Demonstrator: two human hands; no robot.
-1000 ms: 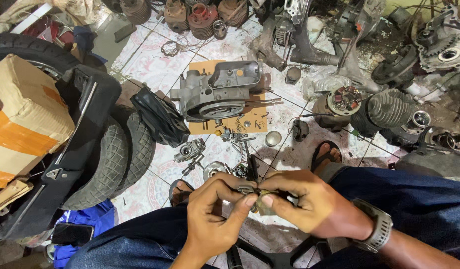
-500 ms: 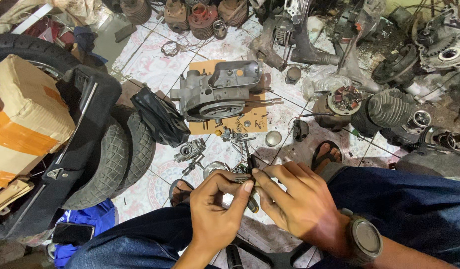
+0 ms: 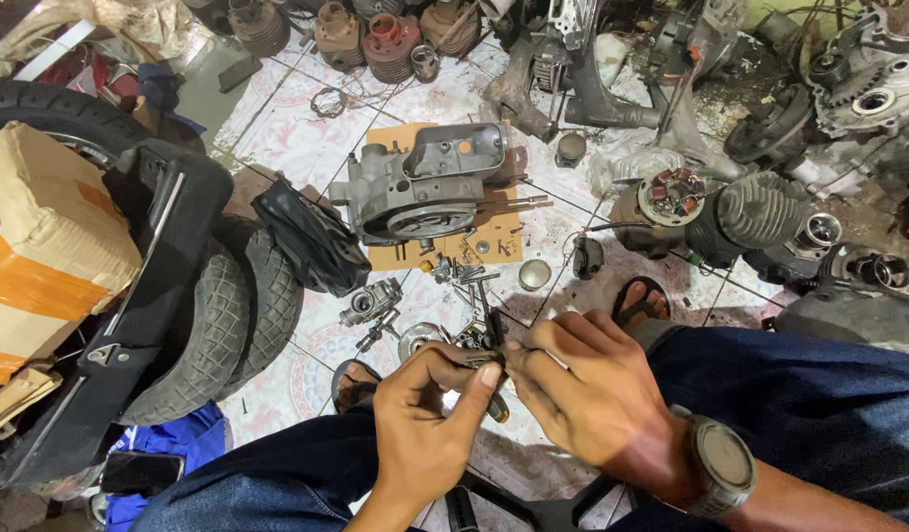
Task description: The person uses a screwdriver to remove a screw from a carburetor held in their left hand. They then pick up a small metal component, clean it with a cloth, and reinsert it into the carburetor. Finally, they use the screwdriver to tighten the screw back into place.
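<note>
My left hand [image 3: 427, 426] and my right hand [image 3: 582, 394] meet over my knees, fingertips pinched together on a small dark metal part [image 3: 482, 361]. A short tool or shaft with a yellowish tip [image 3: 498, 408] hangs below my left thumb. A watch [image 3: 722, 463] sits on my right wrist. Just beyond my hands, loose bolts and small parts [image 3: 464, 276] lie on the tiled floor, next to a small carburettor [image 3: 370, 305]. A grey engine casing [image 3: 425, 187] rests on a sheet of cardboard [image 3: 494, 236] further ahead.
Two tyres [image 3: 218, 335] and a black frame panel [image 3: 149, 296] lie at left beside a taped cardboard box [image 3: 40, 246]. Finned cylinders [image 3: 760, 212] and engine blocks [image 3: 868, 89] crowd the right and back. My sandalled feet [image 3: 641, 300] rest on the tiles.
My right hand has turned so the wrist with the watch rolled over, and the fingers regripped the small part. Both hands stay in the same spot.
</note>
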